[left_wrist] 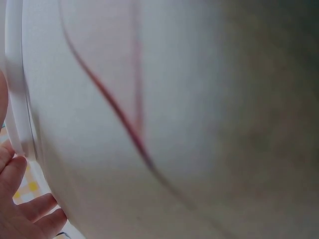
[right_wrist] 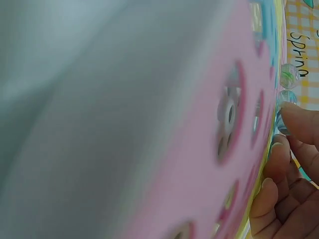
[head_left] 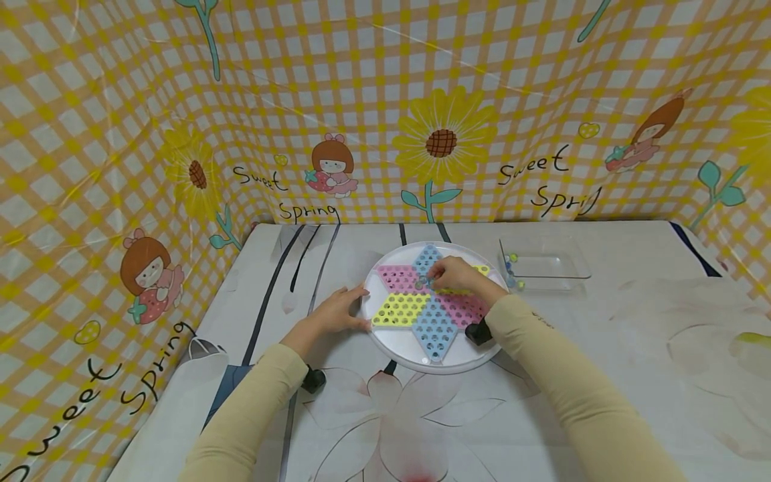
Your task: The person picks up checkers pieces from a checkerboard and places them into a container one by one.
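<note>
- L hand (head_left: pixel 337 311): thumb + fingers spread wide, touching L edge of the round white board (head_left: pixel 394 341); L wrist cam shows only part of it by the rim.
- R hand (head_left: pixel 460 276): narrow pinch, thumb + fingertip on a bluish clear marble (right_wrist: pixel 282 124), just above/at board surface nr star ctr; can't tell if it's seated in a hole.
- Board: flat on tbl, btwn the hands, w/ star of perforated pts – blue top & btm, pink upper L & lower R, yellow lower L & upper R (latter partly hidden by R hand).
- Clear marble w/ green swirl (right_wrist: pixel 289 76): on board nr pinched one; another clear one btwn them.
- Clear tray (head_left: pixel 551 268): R of board, apart from it; green & blue marbles (head_left: pixel 512 258) at its L end.
- Tbl cover (head_left: pixel 632 388): white w/ flower & line print.
- Backdrop (head_left: pixel 373 53): yellow/orange check, sunflowers, "Sweet Spring".
- Both arms: beige sleeves (head_left: pixel 572 375), blk device (head_left: pixel 314 380) at each wrist.
</note>
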The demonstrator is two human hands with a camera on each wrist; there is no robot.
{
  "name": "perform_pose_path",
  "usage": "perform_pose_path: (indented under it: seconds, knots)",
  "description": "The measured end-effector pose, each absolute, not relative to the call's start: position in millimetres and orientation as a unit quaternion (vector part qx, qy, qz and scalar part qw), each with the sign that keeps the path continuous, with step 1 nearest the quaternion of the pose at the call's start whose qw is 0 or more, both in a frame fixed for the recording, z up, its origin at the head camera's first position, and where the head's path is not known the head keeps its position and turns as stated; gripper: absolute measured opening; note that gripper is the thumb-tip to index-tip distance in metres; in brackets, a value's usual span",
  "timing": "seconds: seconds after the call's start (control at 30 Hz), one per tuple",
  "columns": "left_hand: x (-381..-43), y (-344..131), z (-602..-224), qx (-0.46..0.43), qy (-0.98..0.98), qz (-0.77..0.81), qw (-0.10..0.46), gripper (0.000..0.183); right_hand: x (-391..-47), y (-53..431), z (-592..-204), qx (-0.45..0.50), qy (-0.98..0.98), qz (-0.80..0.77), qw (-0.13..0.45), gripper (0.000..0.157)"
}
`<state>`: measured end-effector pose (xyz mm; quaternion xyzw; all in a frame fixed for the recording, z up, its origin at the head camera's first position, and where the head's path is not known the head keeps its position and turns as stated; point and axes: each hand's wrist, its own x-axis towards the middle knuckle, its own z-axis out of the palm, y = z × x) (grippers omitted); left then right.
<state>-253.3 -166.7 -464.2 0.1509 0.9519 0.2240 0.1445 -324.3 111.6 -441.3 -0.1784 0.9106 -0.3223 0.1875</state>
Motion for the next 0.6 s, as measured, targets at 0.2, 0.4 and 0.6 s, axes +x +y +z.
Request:
perform_pose_path:
  seconds: [0.2, 0.4, 0.6]
  knots:
    - [-252, -167, -463, 0.154, 0.952, 0.224, 0.14, 0.08, -324, 112, -442, -0.171, 0.911, -0.325, 0.187, 0.022]
    - [-253, -166, -464, 0.15, 0.953, 0.222, 0.143, 0.081, -321, 116, -439, -0.181, 0.909, -0.331, 0.175, 0.026]
    - [-254, -166, -465, 0.148, 0.953, 0.221, 0.144, 0.08, -320, 122, -430, -0.198, 0.904, -0.344, 0.161, 0.025]
